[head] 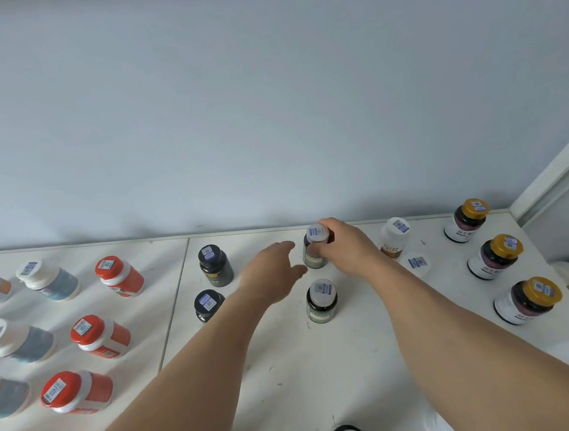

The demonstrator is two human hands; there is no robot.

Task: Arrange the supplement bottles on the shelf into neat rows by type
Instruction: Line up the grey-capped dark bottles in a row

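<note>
White shelf [324,366], scuffed, a seam running left of the fingers [317,248]. Far left stand orange-capped bottles [102,336] and white-capped blue ones [18,340]. Just left, two black bottles [215,266]. Nearer than the fingers, one silver-capped green bottle [321,301]. Right, a white bottle [395,236], then three gold-capped bottles [496,257].

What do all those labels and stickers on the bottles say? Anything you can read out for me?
No text here is legible.
Barcode stickers on the caps, such as the gold-capped bottle: too small to read.
Body label on the white-capped bottle: blurred.
Bottle gripped by the right hand: label unreadable.
Left hand: holds nothing.
</note>
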